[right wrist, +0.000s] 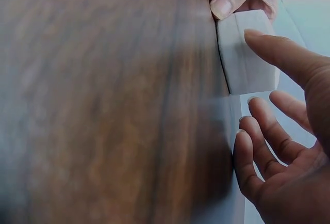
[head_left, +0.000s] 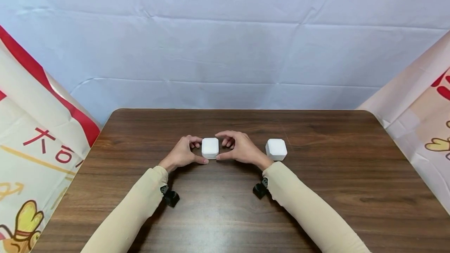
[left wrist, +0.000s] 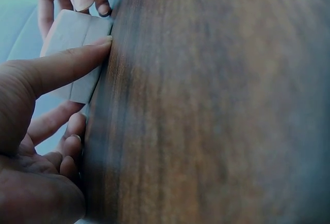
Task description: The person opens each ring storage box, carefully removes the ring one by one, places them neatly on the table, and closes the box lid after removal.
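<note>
A small white box [head_left: 210, 147] with bevelled corners sits on the wooden table between both hands. In the left wrist view a seam runs along the side of this white box [left wrist: 77, 28]. My left hand [head_left: 183, 152] holds it from the left, thumb at the front near the table and index finger at the side. From the right, my right hand [head_left: 243, 148] curves around it, thumb at the front corner and index finger by the back corner. The right hand's other fingers [right wrist: 263, 141] are loosely bent, apart from the box.
A second white box [head_left: 276, 149] stands to the right, just beyond my right wrist. The brown wooden table [head_left: 334, 182] extends to both sides. Behind it hangs a pale sheet [head_left: 225, 50], with printed cloth [head_left: 45, 143] at the left side.
</note>
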The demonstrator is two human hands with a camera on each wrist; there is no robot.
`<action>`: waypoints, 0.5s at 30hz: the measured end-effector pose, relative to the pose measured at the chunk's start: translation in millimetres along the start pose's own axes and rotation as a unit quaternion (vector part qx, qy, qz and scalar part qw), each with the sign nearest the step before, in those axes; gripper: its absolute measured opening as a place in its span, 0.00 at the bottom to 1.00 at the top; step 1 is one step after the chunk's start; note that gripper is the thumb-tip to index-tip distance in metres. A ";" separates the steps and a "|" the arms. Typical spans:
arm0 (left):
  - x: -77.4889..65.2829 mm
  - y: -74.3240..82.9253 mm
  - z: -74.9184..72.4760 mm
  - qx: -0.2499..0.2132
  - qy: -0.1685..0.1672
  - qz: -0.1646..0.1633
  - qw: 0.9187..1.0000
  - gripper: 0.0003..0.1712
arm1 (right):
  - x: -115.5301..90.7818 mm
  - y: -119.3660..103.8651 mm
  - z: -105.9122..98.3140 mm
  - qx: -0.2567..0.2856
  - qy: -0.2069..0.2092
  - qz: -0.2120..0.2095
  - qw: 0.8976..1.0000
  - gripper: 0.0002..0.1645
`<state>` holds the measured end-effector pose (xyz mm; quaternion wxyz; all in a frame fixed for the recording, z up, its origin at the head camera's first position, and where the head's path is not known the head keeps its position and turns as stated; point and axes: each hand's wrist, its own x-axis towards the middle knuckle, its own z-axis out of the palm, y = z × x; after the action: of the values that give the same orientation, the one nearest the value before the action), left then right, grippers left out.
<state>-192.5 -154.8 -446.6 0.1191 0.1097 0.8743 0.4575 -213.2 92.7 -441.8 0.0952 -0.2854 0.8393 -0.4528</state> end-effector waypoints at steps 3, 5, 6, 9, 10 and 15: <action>0.9 -0.2 0.2 -0.003 0.000 0.000 1.000 0.38 | 1.0 -0.4 0.5 -0.001 -0.002 -0.001 1.000 0.40; 1.1 0.1 0.1 -0.003 -0.001 -0.001 1.000 0.38 | 2.1 -0.7 1.0 -0.004 -0.002 -0.003 1.000 0.40; 1.1 0.4 0.0 -0.003 -0.001 -0.001 1.000 0.38 | 2.5 -1.0 1.2 -0.005 -0.002 -0.004 1.000 0.40; 1.3 0.7 -0.2 0.000 -0.003 -0.001 1.000 0.38 | 3.9 -1.4 2.0 -0.010 -0.002 -0.007 1.000 0.39; 1.6 0.3 -0.3 0.001 -0.004 0.000 1.000 0.38 | 4.2 -1.5 2.3 -0.011 -0.002 -0.008 1.000 0.39; 2.5 -0.4 -0.9 0.000 -0.007 0.004 1.000 0.38 | 5.1 -2.6 3.6 -0.013 0.000 -0.010 1.000 0.38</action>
<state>-195.2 -154.9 -446.8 0.1238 0.1161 0.8730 0.4572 -214.9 86.2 -441.2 0.0873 -0.2950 0.8424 -0.4423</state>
